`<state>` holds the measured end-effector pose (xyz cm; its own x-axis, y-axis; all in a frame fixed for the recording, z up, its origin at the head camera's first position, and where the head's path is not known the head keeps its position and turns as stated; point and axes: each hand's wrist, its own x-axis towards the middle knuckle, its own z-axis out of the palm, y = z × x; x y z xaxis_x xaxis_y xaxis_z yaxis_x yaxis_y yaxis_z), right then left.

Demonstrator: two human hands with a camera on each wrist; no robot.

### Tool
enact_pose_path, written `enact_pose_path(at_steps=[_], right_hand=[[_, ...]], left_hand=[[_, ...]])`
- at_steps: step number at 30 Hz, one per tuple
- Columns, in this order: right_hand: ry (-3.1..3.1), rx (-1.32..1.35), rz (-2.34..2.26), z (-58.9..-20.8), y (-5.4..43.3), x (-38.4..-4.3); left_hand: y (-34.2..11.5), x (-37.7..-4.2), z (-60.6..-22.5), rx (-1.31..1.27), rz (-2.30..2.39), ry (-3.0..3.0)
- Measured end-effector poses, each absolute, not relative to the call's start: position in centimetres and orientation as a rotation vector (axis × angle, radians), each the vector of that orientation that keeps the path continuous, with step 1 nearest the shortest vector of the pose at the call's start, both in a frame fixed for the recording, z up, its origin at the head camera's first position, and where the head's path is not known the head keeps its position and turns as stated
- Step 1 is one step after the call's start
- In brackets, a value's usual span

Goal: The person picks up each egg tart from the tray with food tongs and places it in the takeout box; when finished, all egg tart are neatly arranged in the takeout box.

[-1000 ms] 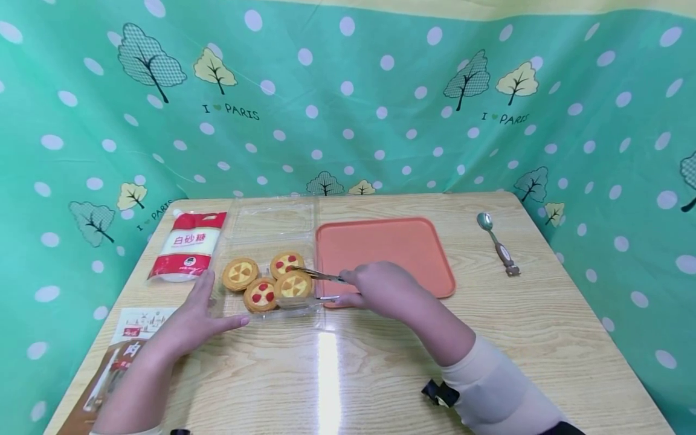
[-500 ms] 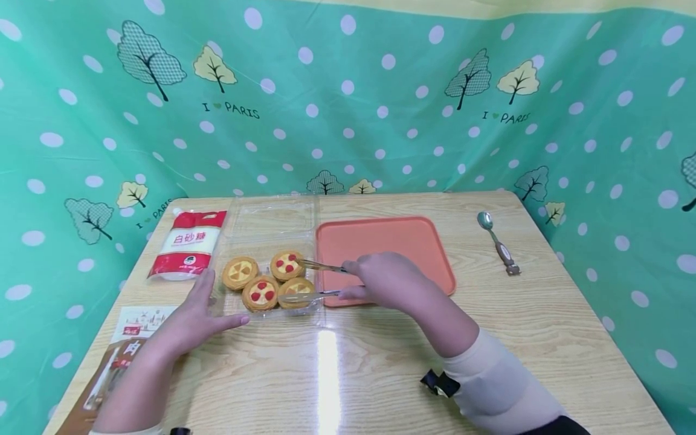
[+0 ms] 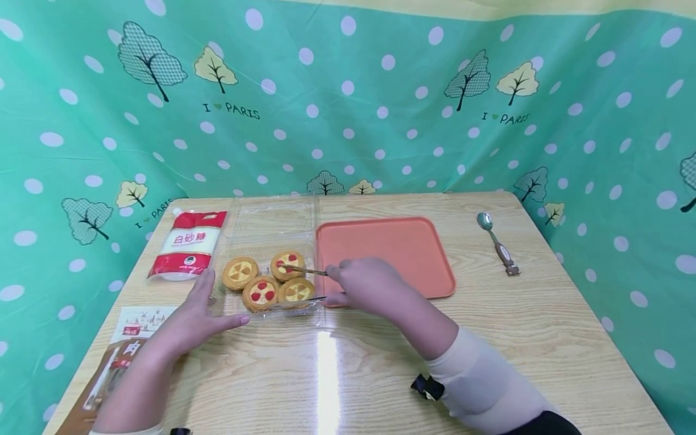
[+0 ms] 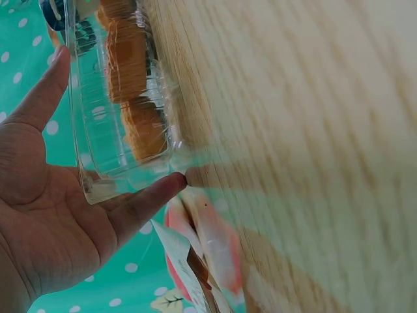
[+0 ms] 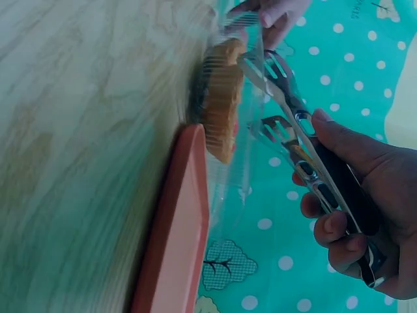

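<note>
My right hand grips a pair of metal serving tongs with dark handles, their two arms spread apart. In the head view, one tong arm lies over a tart with red fruit; the other passes at the near edge of a yellow-topped tart. Another yellow tart and a second red-topped one sit alongside in a clear plastic box, lid folded back. My left hand rests at the box's near left corner, thumb and fingers straight and spread along its sides.
A coral tray lies right beside the box. On the far left stands a red and white sugar bag, with a brown printed package nearer, partly under the left forearm. A spoon lies at the right.
The tongs' arms first spread wider and drew right, off the tarts' middle; now my right hand has moved slightly left with them. My left hand keeps its place.
</note>
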<state>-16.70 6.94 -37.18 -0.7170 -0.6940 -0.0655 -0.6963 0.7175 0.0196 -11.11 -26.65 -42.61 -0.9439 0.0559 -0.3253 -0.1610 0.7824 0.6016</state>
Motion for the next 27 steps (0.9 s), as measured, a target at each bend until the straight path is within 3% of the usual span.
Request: enact_pose_path(at_steps=[14,27], right_hand=[[2.85,-1.113,0.074,-38.2,5.0,-16.4],[2.867,-1.248,0.074,-39.3,4.1,-16.8]], left_hand=[[-26.5,-11.1,-42.7,-0.082,0.941,2.651],[-26.5,-11.2,-42.5,-0.074,0.93,2.659]])
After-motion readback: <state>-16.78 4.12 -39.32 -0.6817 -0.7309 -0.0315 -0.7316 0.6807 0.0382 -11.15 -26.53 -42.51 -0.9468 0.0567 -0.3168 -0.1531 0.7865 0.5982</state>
